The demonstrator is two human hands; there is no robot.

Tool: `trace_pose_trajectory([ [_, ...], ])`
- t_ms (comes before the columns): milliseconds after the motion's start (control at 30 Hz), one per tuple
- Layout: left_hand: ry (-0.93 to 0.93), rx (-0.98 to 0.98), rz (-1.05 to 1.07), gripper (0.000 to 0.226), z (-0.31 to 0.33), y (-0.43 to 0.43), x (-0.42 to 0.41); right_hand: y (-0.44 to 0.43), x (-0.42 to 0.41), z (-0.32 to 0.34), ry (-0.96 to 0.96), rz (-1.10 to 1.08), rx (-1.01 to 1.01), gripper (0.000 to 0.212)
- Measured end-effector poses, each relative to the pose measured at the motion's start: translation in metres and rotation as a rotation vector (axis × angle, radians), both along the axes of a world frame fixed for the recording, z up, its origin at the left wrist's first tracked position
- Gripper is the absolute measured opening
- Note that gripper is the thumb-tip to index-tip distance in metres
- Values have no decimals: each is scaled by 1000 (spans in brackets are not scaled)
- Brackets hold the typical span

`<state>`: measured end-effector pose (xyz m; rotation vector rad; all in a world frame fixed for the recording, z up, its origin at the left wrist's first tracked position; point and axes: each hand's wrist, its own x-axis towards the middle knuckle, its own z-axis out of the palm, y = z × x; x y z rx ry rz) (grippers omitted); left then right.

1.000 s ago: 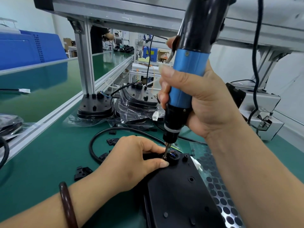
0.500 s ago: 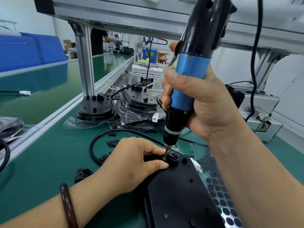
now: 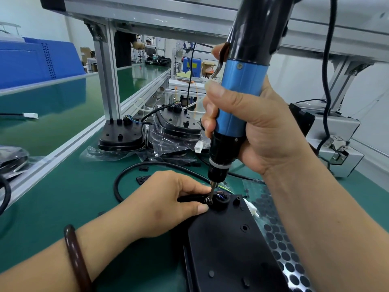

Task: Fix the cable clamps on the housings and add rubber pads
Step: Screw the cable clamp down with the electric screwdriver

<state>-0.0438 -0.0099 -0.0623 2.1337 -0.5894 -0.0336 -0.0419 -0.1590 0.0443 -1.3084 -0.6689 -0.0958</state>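
Observation:
A black plastic housing [image 3: 231, 245] lies on the green mat in front of me. At its far end sits the cable clamp [image 3: 221, 200], where the black cable [image 3: 126, 173] enters. My left hand [image 3: 166, 203] pinches the clamp between thumb and forefinger. My right hand [image 3: 259, 131] grips a blue and black electric screwdriver [image 3: 237, 95], held almost upright. Its bit [image 3: 211, 191] stands on a screw at the clamp's left side. A sheet of round black rubber pads [image 3: 280, 239] lies under the housing's right edge.
Two more black housings [image 3: 122, 133] [image 3: 179, 125] in plastic bags stand at the back by an aluminium post [image 3: 107, 81]. Loose black clamps [image 3: 142, 179] lie on the mat. A grey metal box [image 3: 341, 152] sits at the right. The screwdriver's cord [image 3: 326, 70] hangs down.
The screwdriver has tilted a little and its bit has settled lower onto the screw. My left hand keeps its pinch on the clamp.

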Motion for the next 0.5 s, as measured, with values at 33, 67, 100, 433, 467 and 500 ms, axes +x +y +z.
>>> trace_pose_trajectory([
  [33, -20, 33, -3, 30, 1, 0, 0, 1, 0, 0, -6, 2, -2, 62],
  [67, -45, 74, -10, 30, 2, 1, 0, 1, 0, -1, -9, 7, -3, 62],
  [100, -71, 121, -20, 31, 3, 1, 0, 2, 0, -1, -10, 12, -2, 61],
  [433, -188, 282, -102, 17, 5, 1, -1, 4, 0, -3, -14, 40, 7, 66],
  [467, -195, 289, -104, 15, 5, 1, -1, 4, 0, -3, -14, 44, 6, 66],
  [500, -197, 292, -106, 15, 4, 1, -1, 4, 0, -3, -15, 49, 6, 65],
])
